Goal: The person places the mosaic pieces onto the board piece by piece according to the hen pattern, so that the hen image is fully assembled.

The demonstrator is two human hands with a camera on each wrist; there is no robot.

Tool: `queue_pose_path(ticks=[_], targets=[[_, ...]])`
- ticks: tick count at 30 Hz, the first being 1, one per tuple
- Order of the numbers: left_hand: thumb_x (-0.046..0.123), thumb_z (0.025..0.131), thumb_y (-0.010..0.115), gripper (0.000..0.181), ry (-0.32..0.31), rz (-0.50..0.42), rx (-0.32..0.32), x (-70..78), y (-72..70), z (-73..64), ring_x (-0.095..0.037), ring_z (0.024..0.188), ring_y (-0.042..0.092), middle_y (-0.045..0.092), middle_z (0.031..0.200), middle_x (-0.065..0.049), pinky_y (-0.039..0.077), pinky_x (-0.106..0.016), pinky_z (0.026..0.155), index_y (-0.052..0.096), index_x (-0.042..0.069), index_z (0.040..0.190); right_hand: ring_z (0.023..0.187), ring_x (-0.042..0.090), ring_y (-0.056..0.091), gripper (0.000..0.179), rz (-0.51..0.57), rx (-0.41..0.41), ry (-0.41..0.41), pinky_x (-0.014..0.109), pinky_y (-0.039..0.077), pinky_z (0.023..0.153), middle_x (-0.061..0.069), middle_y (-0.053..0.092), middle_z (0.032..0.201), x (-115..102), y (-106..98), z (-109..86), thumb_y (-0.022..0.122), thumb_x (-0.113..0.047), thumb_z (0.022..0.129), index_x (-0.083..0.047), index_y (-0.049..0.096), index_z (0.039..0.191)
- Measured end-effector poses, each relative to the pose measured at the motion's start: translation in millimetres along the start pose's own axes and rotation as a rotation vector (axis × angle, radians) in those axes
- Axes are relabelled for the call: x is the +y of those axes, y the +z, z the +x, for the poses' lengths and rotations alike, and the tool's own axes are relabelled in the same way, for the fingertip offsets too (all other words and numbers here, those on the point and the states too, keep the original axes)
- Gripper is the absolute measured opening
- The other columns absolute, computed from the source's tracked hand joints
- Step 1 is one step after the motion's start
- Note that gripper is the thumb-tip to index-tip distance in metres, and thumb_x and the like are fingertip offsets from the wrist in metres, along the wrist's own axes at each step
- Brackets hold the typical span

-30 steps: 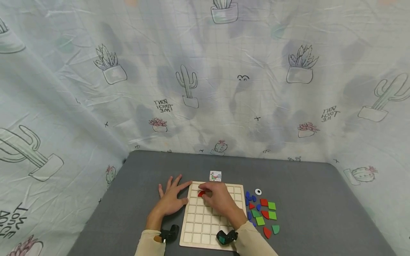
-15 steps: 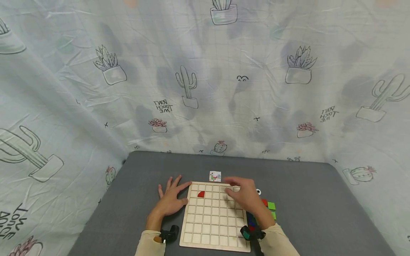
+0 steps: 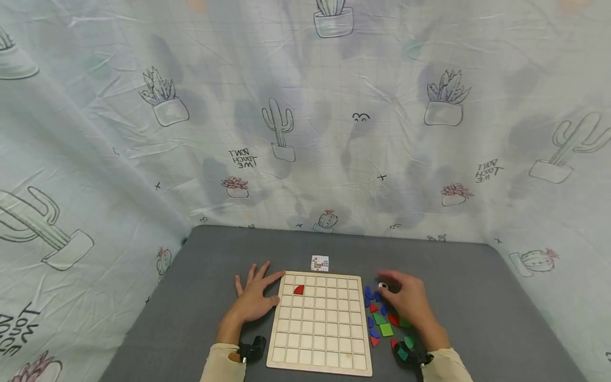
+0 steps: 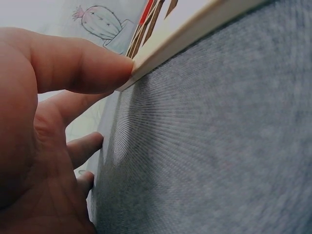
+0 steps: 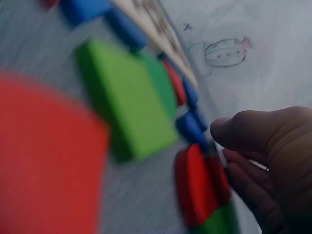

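My left hand (image 3: 255,298) has its fingers spread, with the thumb and index fingertip touching the left edge of a wooden grid board (image 3: 312,372). Close up in the left wrist view, the thumb (image 4: 92,66) presses against the board's side wall (image 4: 180,41). A red quarter-circle piece (image 3: 299,289) lies in a cell near the board's upper left. Over to the right of the board, my right hand (image 3: 411,300) reaches with thumb and fingers apart on either side of a white ring (image 3: 383,285). The ring shows in the gap between them in the head view.
Loose blue, red and green pieces lie between the board and my right hand, among them a light green square (image 3: 386,330) and a red triangle (image 3: 374,341). A small printed picture card (image 3: 320,263) lies behind the board. A patterned curtain (image 3: 305,132) surrounds the grey table (image 3: 229,246).
My right hand has let go of the red quarter-circle on the board and moved right to the white ring. My left hand has stayed at the board's edge.
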State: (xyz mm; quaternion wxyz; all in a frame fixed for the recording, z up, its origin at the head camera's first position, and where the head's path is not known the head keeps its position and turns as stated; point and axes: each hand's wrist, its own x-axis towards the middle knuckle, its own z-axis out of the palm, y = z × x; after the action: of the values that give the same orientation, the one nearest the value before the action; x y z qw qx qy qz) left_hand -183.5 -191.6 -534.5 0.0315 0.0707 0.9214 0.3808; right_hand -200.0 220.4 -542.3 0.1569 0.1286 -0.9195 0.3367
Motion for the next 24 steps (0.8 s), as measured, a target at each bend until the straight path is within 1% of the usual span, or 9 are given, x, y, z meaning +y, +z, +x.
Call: queue_pose_path(ticks=[4, 8, 11, 13, 18, 24], targets=[[0.011, 0.093, 0.076, 0.065, 0.002, -0.002, -0.005, 0.0, -1.5, -0.4, -0.054, 0.169, 0.002, 0.028, 0.18, -0.021, -0.02, -0.08, 0.123, 0.065, 0.024, 0.155, 0.101, 0.03, 0.081, 0.036, -0.023, -0.009, 0.022, 0.055, 0.065, 0.089, 0.01, 0.084, 0.114, 6.1, -1.0, 0.4, 0.088, -0.005, 0.089, -0.005, 0.081, 0.123], [0.011, 0.092, 0.075, 0.065, 0.002, -0.01, -0.008, 0.6, -1.9, -0.6, -0.053, 0.169, 0.002, 0.028, 0.18, -0.021, -0.02, -0.079, 0.123, 0.065, 0.023, 0.156, 0.095, 0.03, 0.081, 0.035, -0.048, 0.036, 0.035, 0.055, 0.065, 0.085, 0.012, 0.084, 0.108, 10.5, -2.8, 1.5, 0.087, 0.001, 0.087, -0.002, 0.08, 0.121], [0.011, 0.092, 0.074, 0.065, -0.001, -0.011, -0.008, 0.9, -1.1, -0.8, -0.054, 0.169, 0.003, 0.028, 0.18, -0.021, -0.02, -0.079, 0.123, 0.065, 0.021, 0.156, 0.094, 0.03, 0.081, 0.034, -0.054, 0.049, 0.057, 0.056, 0.065, 0.084, 0.012, 0.084, 0.106, 12.0, -4.4, 0.9, 0.087, 0.0, 0.087, -0.001, 0.08, 0.121], [0.011, 0.092, 0.074, 0.065, -0.002, -0.004, -0.007, 0.8, -1.1, -0.9, -0.053, 0.169, 0.003, 0.028, 0.18, -0.021, -0.02, -0.079, 0.124, 0.065, 0.021, 0.156, 0.094, 0.029, 0.081, 0.034, -0.055, 0.039, 0.058, 0.055, 0.065, 0.084, 0.011, 0.084, 0.106, 10.3, -4.3, 0.5, 0.087, -0.001, 0.088, -0.002, 0.08, 0.121], [0.01, 0.092, 0.074, 0.065, 0.003, -0.009, -0.001, -0.8, -1.6, -0.6, -0.054, 0.168, 0.003, 0.028, 0.18, -0.021, -0.021, -0.079, 0.123, 0.065, 0.021, 0.155, 0.093, 0.026, 0.08, 0.032, -0.053, 0.015, 0.031, 0.053, 0.066, 0.083, 0.009, 0.084, 0.106, 4.4, 1.5, 2.6, 0.088, -0.006, 0.088, -0.004, 0.081, 0.119], [0.011, 0.093, 0.074, 0.065, 0.005, -0.018, -0.007, -1.1, -1.0, -0.6, -0.053, 0.169, 0.003, 0.027, 0.18, -0.021, -0.021, -0.078, 0.123, 0.064, 0.021, 0.156, 0.097, 0.026, 0.081, 0.031, -0.043, -0.009, 0.038, 0.053, 0.066, 0.085, 0.01, 0.083, 0.113, -0.1, 6.1, 4.6, 0.087, -0.005, 0.09, -0.006, 0.081, 0.12]])
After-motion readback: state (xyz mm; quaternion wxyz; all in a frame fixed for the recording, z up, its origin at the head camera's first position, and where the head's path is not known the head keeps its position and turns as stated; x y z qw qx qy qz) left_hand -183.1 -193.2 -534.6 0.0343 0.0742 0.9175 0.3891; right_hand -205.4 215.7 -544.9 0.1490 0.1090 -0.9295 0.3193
